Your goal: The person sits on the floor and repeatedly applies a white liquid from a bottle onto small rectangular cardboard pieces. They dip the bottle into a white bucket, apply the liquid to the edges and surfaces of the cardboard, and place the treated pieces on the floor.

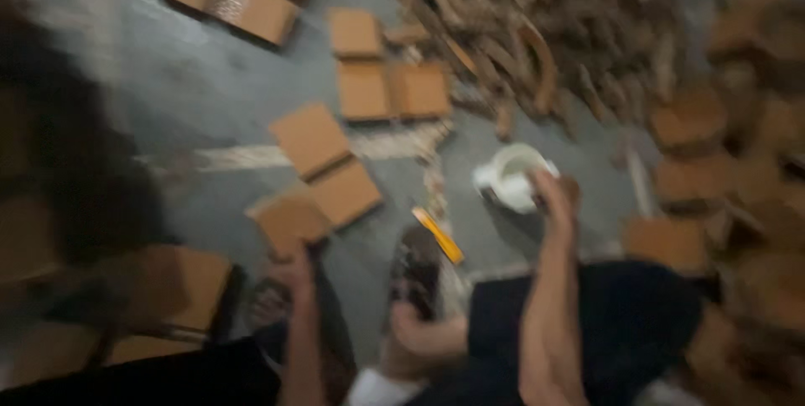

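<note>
View heavily motion-blurred; details soft throughout.

Left hand (293, 270) is seen at the near edge of a flat brown cardboard piece (289, 220) lying on the grey floor (193, 79). The fingers appear closed over that edge, thumb side hidden; a firm grip cannot be confirmed through the blur, though contact is judged likely.

Right hand (553, 196) is raised beside a white container (510, 176), cup- or tub-like, standing on the floor. The fingers are curled at its rim or side; whether it is actually gripped cannot be told.

Handling, as judged: the cardboard piece is taken to be light and fairly stiff, but bendable across its flat face and liable to crease if lifted by one corner. An edge pinch, thumb above and fingers below, near the middle of a side is considered the safest hold. The surface looks dry and matt, so slipping is thought unlikely. The white container looks light, rigid and smooth; a hold round the body would be steadier than one at the rim.

Surroundings: more flat cardboard squares (360, 91) are spread over the floor further out. A heap of brown scrap pieces (537, 28) lies beyond. A yellow stick-like object (438, 235) rests beside a sandalled foot (415, 272). Stacked brown pieces (738, 171) are noted on the right.
</note>
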